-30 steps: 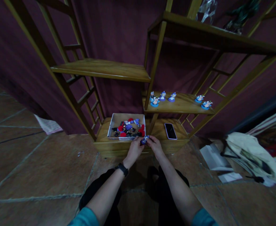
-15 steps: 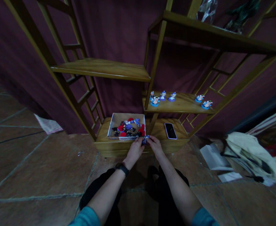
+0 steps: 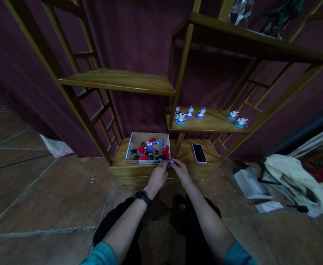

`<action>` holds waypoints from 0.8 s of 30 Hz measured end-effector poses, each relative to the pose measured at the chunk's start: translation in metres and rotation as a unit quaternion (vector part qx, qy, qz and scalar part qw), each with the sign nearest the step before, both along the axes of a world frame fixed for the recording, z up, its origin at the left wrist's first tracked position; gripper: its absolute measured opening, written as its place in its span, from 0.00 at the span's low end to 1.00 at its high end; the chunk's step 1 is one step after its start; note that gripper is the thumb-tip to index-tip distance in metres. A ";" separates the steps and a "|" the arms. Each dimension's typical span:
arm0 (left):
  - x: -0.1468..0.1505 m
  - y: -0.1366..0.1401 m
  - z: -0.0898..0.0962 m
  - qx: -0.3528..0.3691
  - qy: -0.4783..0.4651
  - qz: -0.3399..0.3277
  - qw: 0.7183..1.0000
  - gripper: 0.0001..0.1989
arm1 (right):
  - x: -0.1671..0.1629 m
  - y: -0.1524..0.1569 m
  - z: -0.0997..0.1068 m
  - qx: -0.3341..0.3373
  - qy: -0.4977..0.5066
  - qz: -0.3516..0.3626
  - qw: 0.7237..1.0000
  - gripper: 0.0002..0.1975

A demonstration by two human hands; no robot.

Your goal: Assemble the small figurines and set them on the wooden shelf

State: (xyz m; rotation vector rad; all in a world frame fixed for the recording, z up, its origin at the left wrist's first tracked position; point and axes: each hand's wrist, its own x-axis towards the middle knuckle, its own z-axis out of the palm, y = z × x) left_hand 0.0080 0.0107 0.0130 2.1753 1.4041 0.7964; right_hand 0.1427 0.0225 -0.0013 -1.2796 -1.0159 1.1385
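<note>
Between both hands is a small blue-and-white figurine (image 3: 170, 163), partly covered by my fingers. My left hand (image 3: 159, 175) is closed on its left side, and my right hand (image 3: 181, 170) pinches it from the right. Just behind my left hand, an open cardboard box (image 3: 134, 138) stands on the lowest shelf with several red, black and purple figurines (image 3: 149, 149) jumbled inside. On the shelf above and to the right stand blue-based figurines (image 3: 180, 118) and purple-based figurines (image 3: 201, 113), upright.
A phone (image 3: 199, 153) lies on the low shelf (image 3: 185, 147) right of my hands. Wooden uprights (image 3: 184, 62) and a higher shelf (image 3: 120, 81) frame the space. Bags (image 3: 294, 180) and a white box (image 3: 252, 184) lie on the floor at right.
The figurine has turned slightly between my fingers. Both hands stay in nearly the same place in front of the box.
</note>
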 end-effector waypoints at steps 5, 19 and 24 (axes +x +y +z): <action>-0.001 -0.001 0.001 -0.013 -0.001 0.003 1.000 0.19 | -0.001 -0.001 0.003 -0.002 0.000 -0.004 1.000 0.16; 0.000 0.008 -0.001 -0.019 -0.121 0.022 0.992 0.16 | -0.002 0.000 0.008 -0.023 0.053 -0.015 0.998 0.19; 0.003 0.014 -0.011 -0.055 -0.201 0.039 0.977 0.14 | -0.003 -0.003 0.013 -0.015 0.066 -0.011 0.998 0.20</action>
